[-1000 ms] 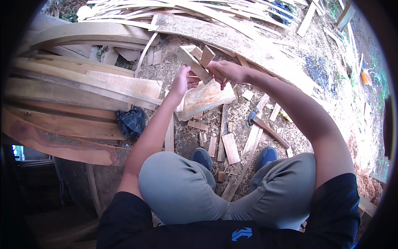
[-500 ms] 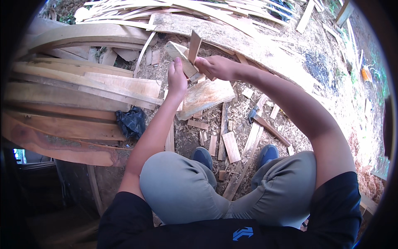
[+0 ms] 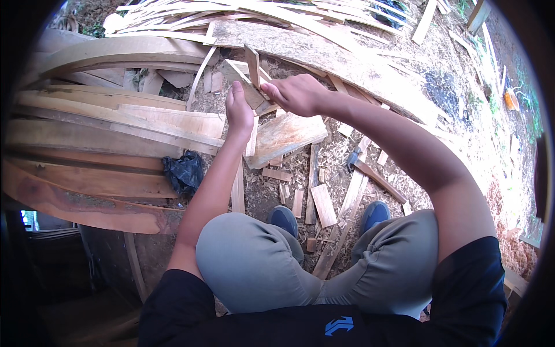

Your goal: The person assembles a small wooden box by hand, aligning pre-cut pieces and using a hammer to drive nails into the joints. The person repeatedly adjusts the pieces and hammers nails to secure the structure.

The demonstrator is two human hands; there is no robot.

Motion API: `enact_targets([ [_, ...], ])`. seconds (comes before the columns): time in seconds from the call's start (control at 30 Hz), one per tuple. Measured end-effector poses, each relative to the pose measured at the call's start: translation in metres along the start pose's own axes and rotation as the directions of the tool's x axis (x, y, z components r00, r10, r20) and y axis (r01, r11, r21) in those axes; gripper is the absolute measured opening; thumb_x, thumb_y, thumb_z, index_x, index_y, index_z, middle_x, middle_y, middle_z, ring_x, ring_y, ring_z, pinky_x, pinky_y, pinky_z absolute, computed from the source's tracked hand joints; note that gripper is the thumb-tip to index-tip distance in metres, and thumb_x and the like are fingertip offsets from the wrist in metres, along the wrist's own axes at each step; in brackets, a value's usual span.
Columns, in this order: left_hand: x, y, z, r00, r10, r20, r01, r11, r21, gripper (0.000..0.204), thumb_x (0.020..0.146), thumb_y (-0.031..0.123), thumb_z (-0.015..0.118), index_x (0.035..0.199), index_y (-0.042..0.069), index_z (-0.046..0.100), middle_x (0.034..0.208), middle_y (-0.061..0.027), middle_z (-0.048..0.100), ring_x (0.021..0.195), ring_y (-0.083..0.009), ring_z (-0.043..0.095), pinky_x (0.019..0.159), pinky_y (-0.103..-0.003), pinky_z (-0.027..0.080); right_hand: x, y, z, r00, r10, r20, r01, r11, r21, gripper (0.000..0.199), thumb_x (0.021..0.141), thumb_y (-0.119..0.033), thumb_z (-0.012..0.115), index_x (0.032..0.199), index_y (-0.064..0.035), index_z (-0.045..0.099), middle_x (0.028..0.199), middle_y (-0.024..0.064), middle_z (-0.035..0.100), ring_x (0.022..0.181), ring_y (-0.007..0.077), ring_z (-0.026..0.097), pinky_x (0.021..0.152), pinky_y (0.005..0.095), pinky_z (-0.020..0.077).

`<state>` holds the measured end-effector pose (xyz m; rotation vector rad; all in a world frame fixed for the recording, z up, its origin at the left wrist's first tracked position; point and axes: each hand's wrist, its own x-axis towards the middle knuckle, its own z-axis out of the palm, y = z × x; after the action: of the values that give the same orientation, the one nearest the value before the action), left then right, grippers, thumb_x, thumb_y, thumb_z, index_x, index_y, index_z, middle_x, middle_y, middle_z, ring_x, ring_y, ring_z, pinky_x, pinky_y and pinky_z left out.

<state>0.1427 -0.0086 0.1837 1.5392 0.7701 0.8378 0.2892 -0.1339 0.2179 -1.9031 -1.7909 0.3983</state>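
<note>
Ahead of my knees, my left hand (image 3: 239, 111) rests against the near left side of an angled wooden piece (image 3: 247, 91), thumb pointing up and the other fingers partly hidden. My right hand (image 3: 298, 95) is closed round a thin wooden slat (image 3: 252, 65), whose upper end stands up beyond my thumb. The slat touches or crosses the angled piece; how they meet is hidden by my right hand. Just below both hands lies a thick wooden block (image 3: 289, 137) with a pale, rough top.
A hammer-like tool with a wooden handle (image 3: 378, 180) lies among shavings and offcuts. Long planks (image 3: 110, 136) are stacked at the left beside a black plastic bag (image 3: 184, 173). A broad board (image 3: 324, 63) and a heap of thin strips (image 3: 243, 11) lie at the far side.
My right hand and the slat have shifted left, and the slat now leans left. My left hand has moved slightly left, and the angled piece has turned a little.
</note>
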Motion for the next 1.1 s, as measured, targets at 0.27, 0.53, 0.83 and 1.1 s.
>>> enact_targets([
  [0.27, -0.004, 0.014, 0.003, 0.995, -0.026, 0.093, 0.038, 0.991, -0.126, 0.057, 0.113, 0.045, 0.030, 0.132, -0.004, 0.053, 0.122, -0.0147, 0.064, 0.112, -0.0205, 0.063, 0.098, -0.036, 0.049, -0.003, 0.009, -0.008, 0.979, -0.171, -0.113, 0.163, 0.983, -0.079, 0.056, 0.111, -0.050, 0.021, 0.091, -0.0114, 0.057, 0.056, 0.0148, 0.051, 0.054, 0.0385, 0.051, 0.060, 0.0513, 0.0404],
  [0.53, -0.006, 0.018, 0.007, 0.994, -0.054, 0.091, 0.067, 0.987, -0.144, 0.059, 0.113, 0.046, 0.029, 0.135, -0.005, 0.051, 0.127, -0.0145, 0.063, 0.116, -0.0214, 0.063, 0.102, -0.036, 0.047, -0.005, 0.005, -0.011, 0.978, -0.153, -0.142, 0.140, 0.985, -0.098, 0.055, 0.112, -0.048, 0.024, 0.087, -0.0106, 0.055, 0.060, 0.0144, 0.052, 0.058, 0.0366, 0.051, 0.063, 0.0484, 0.0407],
  [0.83, -0.002, 0.024, 0.011, 0.999, -0.030, 0.017, 0.031, 0.997, -0.072, 0.062, 0.112, 0.046, 0.028, 0.134, -0.006, 0.053, 0.129, -0.0170, 0.062, 0.118, -0.0225, 0.060, 0.105, -0.036, 0.044, -0.004, 0.004, 0.001, 0.962, -0.185, -0.199, 0.177, 0.983, -0.056, 0.050, 0.112, -0.044, 0.024, 0.092, -0.0111, 0.055, 0.078, 0.0123, 0.057, 0.083, 0.0321, 0.057, 0.083, 0.0446, 0.0407],
  [1.1, -0.008, 0.035, 0.015, 0.997, -0.082, 0.010, 0.083, 0.992, -0.096, 0.061, 0.113, 0.044, 0.028, 0.132, -0.007, 0.056, 0.124, -0.0169, 0.065, 0.115, -0.0230, 0.062, 0.104, -0.037, 0.045, 0.004, 0.015, 0.014, 0.943, -0.222, -0.248, 0.223, 0.975, -0.028, 0.047, 0.112, -0.041, 0.026, 0.090, -0.0108, 0.055, 0.078, 0.0115, 0.055, 0.082, 0.0325, 0.056, 0.082, 0.0441, 0.0404],
])
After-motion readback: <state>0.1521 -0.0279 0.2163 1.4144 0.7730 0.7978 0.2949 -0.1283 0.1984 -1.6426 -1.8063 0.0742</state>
